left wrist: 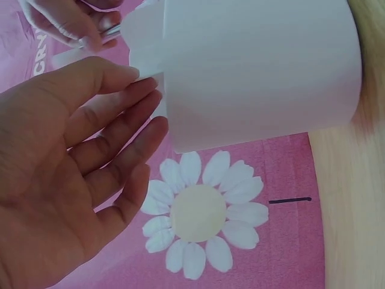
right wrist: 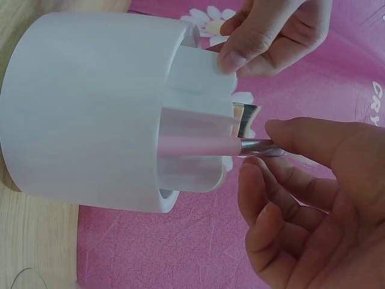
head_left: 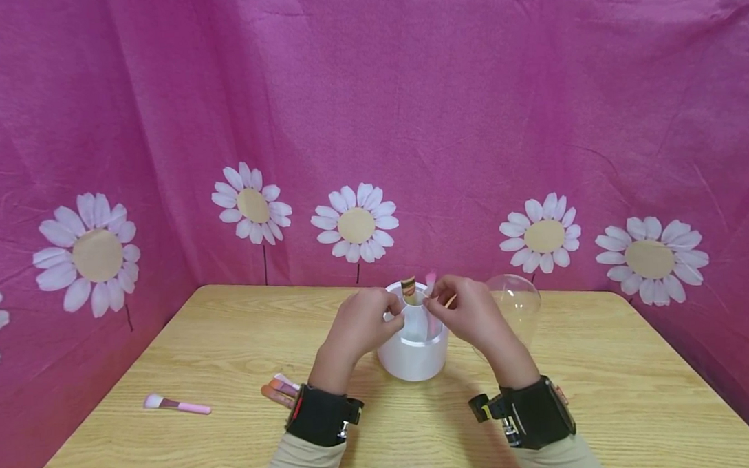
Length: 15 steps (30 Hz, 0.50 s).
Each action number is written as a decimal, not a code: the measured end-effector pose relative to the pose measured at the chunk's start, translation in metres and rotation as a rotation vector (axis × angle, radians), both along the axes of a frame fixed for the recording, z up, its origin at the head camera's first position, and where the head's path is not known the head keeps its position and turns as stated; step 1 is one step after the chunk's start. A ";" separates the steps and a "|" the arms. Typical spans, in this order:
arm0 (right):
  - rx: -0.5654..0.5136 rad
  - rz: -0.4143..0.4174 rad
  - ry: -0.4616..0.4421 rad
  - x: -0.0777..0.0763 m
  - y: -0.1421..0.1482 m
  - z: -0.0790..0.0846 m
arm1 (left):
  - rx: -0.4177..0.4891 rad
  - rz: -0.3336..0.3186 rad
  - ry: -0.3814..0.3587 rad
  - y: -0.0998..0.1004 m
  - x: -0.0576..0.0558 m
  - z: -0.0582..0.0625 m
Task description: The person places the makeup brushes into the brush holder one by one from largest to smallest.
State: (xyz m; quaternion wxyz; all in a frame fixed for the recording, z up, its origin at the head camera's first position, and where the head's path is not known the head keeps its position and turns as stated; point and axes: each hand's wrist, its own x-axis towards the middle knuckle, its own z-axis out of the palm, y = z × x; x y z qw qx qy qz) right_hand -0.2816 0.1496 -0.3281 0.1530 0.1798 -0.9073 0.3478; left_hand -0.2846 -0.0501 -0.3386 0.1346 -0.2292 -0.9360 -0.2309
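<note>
A round white makeup brush holder (head_left: 414, 362) stands on the wooden table, with a raised white divided insert (right wrist: 198, 78) inside its outer wall. My left hand (head_left: 362, 320) pinches the upper edge of this insert between thumb and fingers. On the other side, my right hand (head_left: 466, 306) pinches a pink-handled makeup brush (right wrist: 198, 146) at its silver ferrule. Its handle points down into the gap between insert and outer wall, bristles up. A second makeup brush (head_left: 409, 286) with dark and light banded bristles sticks up from the insert.
A pink makeup brush (head_left: 191, 408) lies alone on the table (head_left: 229, 335) at the left. Several more brushes (head_left: 279, 389) lie together beside my left wrist, partly hidden by it. A clear dome cover (head_left: 518, 298) stands behind my right forearm. Pink flowered cloth (head_left: 432, 122) hangs around the table.
</note>
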 end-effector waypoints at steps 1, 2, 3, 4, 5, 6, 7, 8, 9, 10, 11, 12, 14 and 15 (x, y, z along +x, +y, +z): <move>0.003 0.000 -0.003 0.000 -0.001 -0.001 | -0.003 -0.001 -0.008 0.000 0.000 0.001; 0.006 -0.001 -0.009 -0.001 -0.001 -0.001 | -0.006 -0.003 -0.016 -0.001 0.001 0.001; 0.009 -0.002 -0.016 -0.001 -0.002 -0.002 | -0.010 -0.005 -0.022 -0.001 0.001 0.002; 0.011 -0.001 -0.022 -0.002 -0.003 -0.002 | -0.013 -0.008 -0.027 -0.001 0.002 0.003; 0.013 -0.002 -0.028 -0.002 -0.003 -0.002 | -0.017 -0.012 -0.030 -0.001 0.002 0.003; 0.015 -0.003 -0.033 -0.002 -0.004 -0.003 | -0.019 -0.017 -0.031 -0.001 0.002 0.004; 0.015 -0.002 -0.037 -0.001 -0.004 -0.003 | -0.020 -0.021 -0.032 -0.002 0.002 0.004; 0.018 -0.003 -0.038 -0.001 -0.005 -0.004 | -0.020 -0.027 -0.032 -0.002 0.002 0.004; 0.020 -0.003 -0.036 -0.001 -0.005 -0.004 | -0.021 -0.033 -0.031 -0.002 0.002 0.004; 0.022 -0.002 -0.032 -0.001 -0.006 -0.005 | -0.020 -0.038 -0.031 -0.002 0.002 0.004; 0.026 -0.003 -0.027 -0.001 -0.007 -0.005 | -0.020 -0.041 -0.031 -0.002 0.002 0.004; 0.030 -0.004 -0.020 -0.001 -0.007 -0.006 | -0.018 -0.045 -0.033 -0.003 0.002 0.004; 0.039 -0.006 -0.009 -0.002 -0.008 -0.007 | -0.015 -0.052 -0.034 -0.003 0.002 0.004; 0.042 -0.008 -0.005 -0.002 -0.008 -0.007 | -0.015 -0.054 -0.035 -0.003 0.002 0.004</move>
